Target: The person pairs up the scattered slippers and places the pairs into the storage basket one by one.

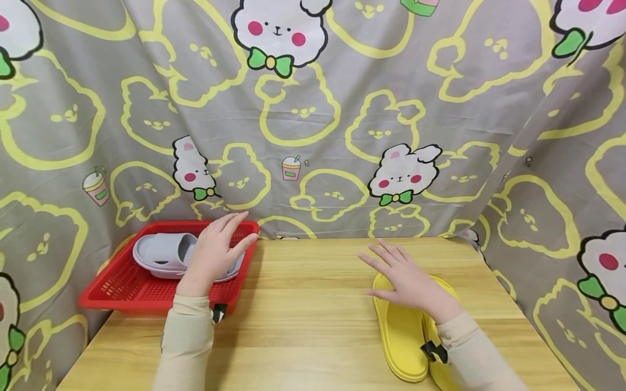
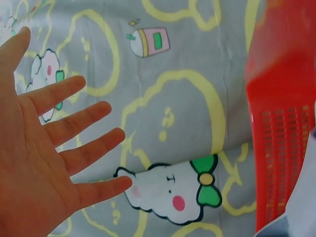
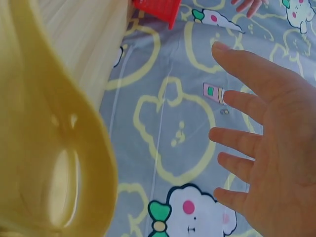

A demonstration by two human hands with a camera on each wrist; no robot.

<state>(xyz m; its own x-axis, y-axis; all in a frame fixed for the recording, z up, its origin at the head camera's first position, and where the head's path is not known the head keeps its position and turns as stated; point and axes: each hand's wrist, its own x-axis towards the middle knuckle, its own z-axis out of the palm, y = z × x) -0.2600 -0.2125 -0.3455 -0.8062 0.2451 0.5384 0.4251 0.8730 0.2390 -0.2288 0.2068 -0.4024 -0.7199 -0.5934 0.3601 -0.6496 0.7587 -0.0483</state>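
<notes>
My left hand (image 1: 213, 251) is held over the right part of a red plastic basket (image 1: 105, 285), fingers extended and holding nothing. In the basket lies a pair of light grey slippers (image 1: 161, 252), partly hidden behind that hand. On the right, my right hand (image 1: 405, 282) hovers over a pair of yellow slippers (image 1: 400, 336) on the table, its fingers spread. The hand and sleeve cover much of the pair's upper part. In the left wrist view the palm (image 2: 37, 163) is bare, and in the right wrist view the other palm (image 3: 286, 148) is bare too.
The wooden table (image 1: 303, 315) carries the basket at its back left and the yellow slippers at its right. A grey curtain (image 1: 313, 119) with cartoon bears hangs behind the table and along both sides. Each wrist wears a dark strap (image 1: 434, 352).
</notes>
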